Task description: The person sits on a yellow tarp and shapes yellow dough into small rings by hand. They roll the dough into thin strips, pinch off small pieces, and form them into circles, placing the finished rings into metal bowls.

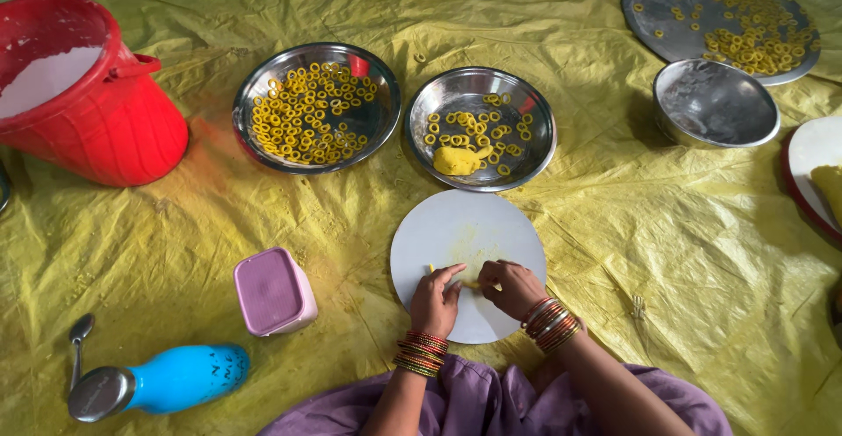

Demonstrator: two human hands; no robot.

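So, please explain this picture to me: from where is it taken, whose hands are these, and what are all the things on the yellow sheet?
The camera sits on the person's head and looks down. Their left hand and right hand pinch a small piece of yellow dough on a round white board. Beyond it, two steel plates hold yellow dough rings; one also holds a dough lump. A red bucket, a pink box and a blue bottle are on the left, an empty steel bowl on the right.
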